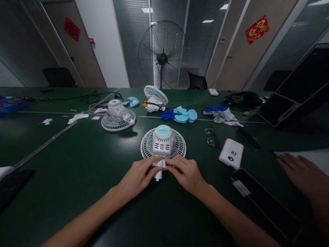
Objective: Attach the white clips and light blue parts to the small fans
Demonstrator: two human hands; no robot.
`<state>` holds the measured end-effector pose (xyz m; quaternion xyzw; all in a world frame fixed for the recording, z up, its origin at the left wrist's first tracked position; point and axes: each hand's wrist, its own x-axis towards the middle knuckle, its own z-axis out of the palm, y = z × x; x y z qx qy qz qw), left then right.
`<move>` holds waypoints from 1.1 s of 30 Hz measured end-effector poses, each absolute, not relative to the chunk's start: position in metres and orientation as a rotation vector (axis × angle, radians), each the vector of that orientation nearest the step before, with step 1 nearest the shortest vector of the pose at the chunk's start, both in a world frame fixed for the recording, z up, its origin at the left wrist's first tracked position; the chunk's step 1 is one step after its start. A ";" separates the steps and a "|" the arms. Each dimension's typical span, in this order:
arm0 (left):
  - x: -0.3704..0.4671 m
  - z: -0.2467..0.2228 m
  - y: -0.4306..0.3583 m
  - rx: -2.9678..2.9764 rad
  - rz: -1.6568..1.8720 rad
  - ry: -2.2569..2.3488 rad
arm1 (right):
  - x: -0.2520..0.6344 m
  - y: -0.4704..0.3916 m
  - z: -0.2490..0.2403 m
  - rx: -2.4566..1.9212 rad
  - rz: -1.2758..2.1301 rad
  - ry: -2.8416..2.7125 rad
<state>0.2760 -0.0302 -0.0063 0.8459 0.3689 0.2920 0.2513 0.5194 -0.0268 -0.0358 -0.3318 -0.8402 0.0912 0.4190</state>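
A small white fan [163, 140] with a light blue cap on its motor housing lies grille down on the dark green table. Its white neck piece [158, 175] points toward me. My left hand [138, 176] pinches this neck from the left, thumb and fingertips on it. From the right, my right hand [188, 174] holds the same part between thumb and fingers. The fingertips of both hands nearly meet there and cover some of the neck.
Behind are another fan [117, 114], a third fan [154, 98], blue blades [185, 115] and gloves [221, 114]. Glasses [212, 136], a white power bank [231, 153] and a black phone-like slab [266, 204] lie right. Another person's hand [304, 171] rests at far right.
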 end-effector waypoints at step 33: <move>0.276 -0.005 -0.030 2.277 0.778 0.983 | 0.494 -0.041 -0.020 -1.155 0.949 -1.664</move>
